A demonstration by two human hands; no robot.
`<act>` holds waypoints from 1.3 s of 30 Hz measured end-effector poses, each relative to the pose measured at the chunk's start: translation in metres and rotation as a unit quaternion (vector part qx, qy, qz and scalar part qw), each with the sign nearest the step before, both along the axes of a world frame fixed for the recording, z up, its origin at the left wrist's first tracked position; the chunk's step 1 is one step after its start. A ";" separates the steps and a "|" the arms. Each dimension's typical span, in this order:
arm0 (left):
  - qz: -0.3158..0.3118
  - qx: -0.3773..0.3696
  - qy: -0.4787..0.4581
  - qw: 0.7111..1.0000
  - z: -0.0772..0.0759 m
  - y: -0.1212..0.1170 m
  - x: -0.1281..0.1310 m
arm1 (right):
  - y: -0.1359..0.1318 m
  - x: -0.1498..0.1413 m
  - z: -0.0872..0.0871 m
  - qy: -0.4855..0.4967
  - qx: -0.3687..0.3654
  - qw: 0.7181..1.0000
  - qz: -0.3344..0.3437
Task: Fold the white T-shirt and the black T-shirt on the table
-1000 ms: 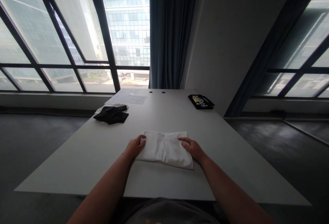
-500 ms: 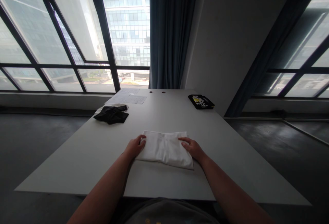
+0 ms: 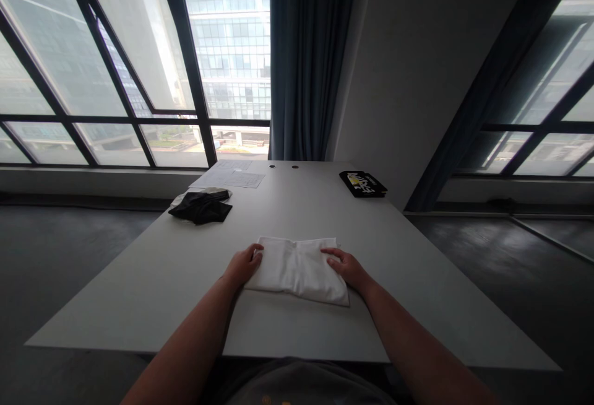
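My left hand [image 3: 244, 267] and right hand [image 3: 350, 269] rest, fingers loosely curved, on the left and right edges of the white cloth [image 3: 292, 272], on the table's near half (gripping or not, I can't tell). Uneven pulling could skew it.

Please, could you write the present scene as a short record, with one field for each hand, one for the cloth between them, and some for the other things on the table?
Left hand: on the left edge of the cloth
Right hand: on the right edge of the cloth
White cloth: folded flat, slightly wrinkled, between both hands
Table: white top, under the cloth
Far left: dark fabric partly over a pale piece; papers beyond
Far right: black item with white and yellow print
Grip firmness: cannot be told
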State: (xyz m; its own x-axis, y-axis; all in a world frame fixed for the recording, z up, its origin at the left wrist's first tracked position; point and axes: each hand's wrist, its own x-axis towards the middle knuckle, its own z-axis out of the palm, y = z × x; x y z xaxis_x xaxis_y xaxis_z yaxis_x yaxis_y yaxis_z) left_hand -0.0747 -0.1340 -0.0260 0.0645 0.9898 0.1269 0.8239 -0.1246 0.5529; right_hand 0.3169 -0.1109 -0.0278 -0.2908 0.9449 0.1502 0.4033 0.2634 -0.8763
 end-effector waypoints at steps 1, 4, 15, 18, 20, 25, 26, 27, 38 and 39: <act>0.002 0.000 -0.003 1.000 0.001 0.000 0.000 | 0.002 0.002 0.001 0.002 -0.011 1.000 0.018; 0.008 0.003 -0.013 1.000 0.002 -0.001 -0.001 | 0.012 0.010 0.005 0.008 -0.052 0.996 0.079; 0.011 0.024 0.040 0.999 0.005 0.001 0.010 | 0.080 0.030 0.029 0.061 -0.237 0.957 0.157; 0.002 0.042 0.055 0.998 0.005 0.007 0.012 | 0.104 0.034 0.036 0.032 -0.262 0.953 0.149; -0.004 0.050 0.067 0.996 0.004 0.012 0.014 | 0.120 0.037 0.041 0.000 -0.269 0.953 0.143; -0.027 0.045 0.076 0.996 0.004 0.028 0.015 | 0.154 0.039 0.070 -0.057 -0.257 0.952 0.157; -0.036 0.043 0.075 0.996 0.005 0.032 0.015 | 0.161 0.038 0.079 -0.068 -0.254 0.950 0.166; -0.046 0.042 0.074 0.995 0.005 0.036 0.014 | 0.167 0.038 0.089 -0.079 -0.254 0.948 0.176; -0.067 0.027 0.097 0.993 0.003 0.087 0.014 | 0.250 0.040 0.172 -0.194 -0.094 0.946 0.242; -0.069 0.025 0.100 0.992 0.003 0.087 0.014 | 0.260 0.041 0.176 -0.199 -0.062 0.950 0.232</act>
